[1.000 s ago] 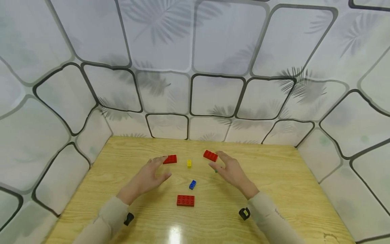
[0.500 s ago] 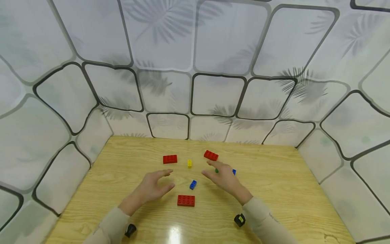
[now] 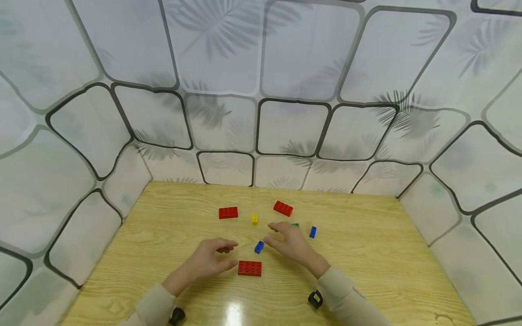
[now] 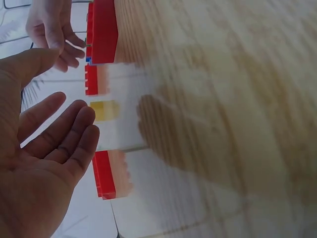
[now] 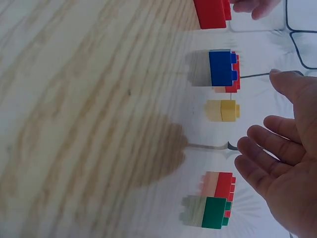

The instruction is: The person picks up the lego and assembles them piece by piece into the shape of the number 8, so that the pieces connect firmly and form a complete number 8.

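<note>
My left hand (image 3: 208, 259), fingers relaxed and holding nothing, hovers just left of the nearest red brick (image 3: 249, 268); its thumb tip reaches that brick's left edge in the head view. My right hand (image 3: 292, 244) is likewise loose and bare, over the table to the right of a small blue brick (image 3: 258, 246). A green brick (image 5: 214, 212) shows whole in the right wrist view, but the right hand mostly hides it in the head view. Beyond the hands lie a small yellow brick (image 3: 254, 219) and two more red bricks, one at left (image 3: 228, 213), one at right (image 3: 283, 208).
A second small blue brick (image 3: 312, 232) lies right of the right hand. The wooden table (image 3: 183, 199) meets a patterned cloth wall (image 3: 281, 170) at the back and both sides. Black wrist straps (image 3: 315, 299) sit by the sleeves.
Both hands have drawn back toward the near side, away from the far red bricks. The right hand has also shifted left, uncovering the right blue brick. The bricks stay put.
</note>
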Demonstrator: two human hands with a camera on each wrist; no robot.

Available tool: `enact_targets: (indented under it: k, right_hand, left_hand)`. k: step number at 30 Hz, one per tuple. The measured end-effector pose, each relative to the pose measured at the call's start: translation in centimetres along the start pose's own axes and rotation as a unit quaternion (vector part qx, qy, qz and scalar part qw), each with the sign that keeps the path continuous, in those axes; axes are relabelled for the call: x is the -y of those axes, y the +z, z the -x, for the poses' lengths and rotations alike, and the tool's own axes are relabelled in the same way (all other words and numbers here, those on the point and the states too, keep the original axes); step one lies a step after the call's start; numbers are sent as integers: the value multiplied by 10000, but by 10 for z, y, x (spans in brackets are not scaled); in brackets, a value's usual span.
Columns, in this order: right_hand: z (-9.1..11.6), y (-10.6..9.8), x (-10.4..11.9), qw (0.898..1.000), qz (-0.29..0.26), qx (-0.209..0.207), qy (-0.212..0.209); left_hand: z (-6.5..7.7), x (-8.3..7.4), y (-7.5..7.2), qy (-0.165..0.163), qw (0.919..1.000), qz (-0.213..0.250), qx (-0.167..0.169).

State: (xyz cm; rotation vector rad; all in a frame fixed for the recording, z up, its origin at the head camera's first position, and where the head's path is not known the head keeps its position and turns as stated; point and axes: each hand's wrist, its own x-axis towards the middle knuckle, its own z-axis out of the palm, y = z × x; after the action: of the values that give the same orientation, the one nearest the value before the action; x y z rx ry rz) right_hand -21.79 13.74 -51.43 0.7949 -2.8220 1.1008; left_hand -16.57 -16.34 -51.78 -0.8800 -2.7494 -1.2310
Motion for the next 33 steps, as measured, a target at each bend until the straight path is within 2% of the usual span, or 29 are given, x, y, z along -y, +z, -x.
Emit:
enact_targets:
  k: [6, 15, 25, 33]
  right_hand:
    - [-1, 6, -1, 9996, 174, 226, -77]
    - [-3, 11, 0, 9978, 403, 450, -273]
    - [-2, 17, 2, 9963, 474, 703, -166]
    - [-2, 20, 3, 9944, 566, 889, 7]
  left_hand:
    - [2, 0, 5, -160, 9991, 239, 302]
    - [3, -1, 10, -194, 9982, 57, 572]
    - [3, -2, 11, -149, 9975, -51, 682]
    - [2, -1, 14, -299, 9962, -64, 815]
